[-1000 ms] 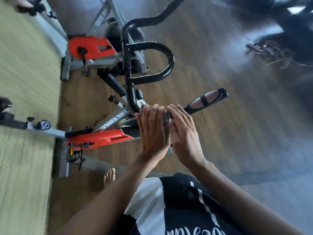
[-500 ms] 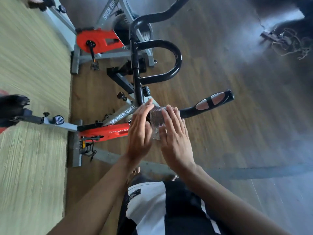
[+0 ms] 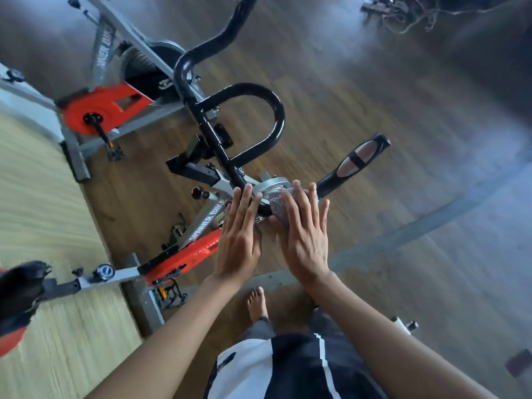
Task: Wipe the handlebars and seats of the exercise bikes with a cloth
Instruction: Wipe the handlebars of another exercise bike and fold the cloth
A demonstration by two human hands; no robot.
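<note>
Left hand (image 3: 239, 237), right hand (image 3: 305, 237) still flat, cloth (image 3: 277, 208) between

Brown wood-plank floor (image 3: 359, 96) with pale glare; a woven yellowish mat (image 3: 43, 211) covers its left edge, a grey strip (image 3: 417, 234) crosses it, tangled cords (image 3: 403, 12) lie at its far right corner

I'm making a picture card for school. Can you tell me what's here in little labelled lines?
place: wooden floor, two exercise bikes
near bike: red and grey, frame reads SPINNER BIKE
far bike: red flywheel cover
handlebar: black, looped
cloth: grey, on the handlebar between both hands
left hand: flat, fingers straight, against the bar
right hand: flat, fingers straight, pressing the cloth
seat: black, at left edge
</note>
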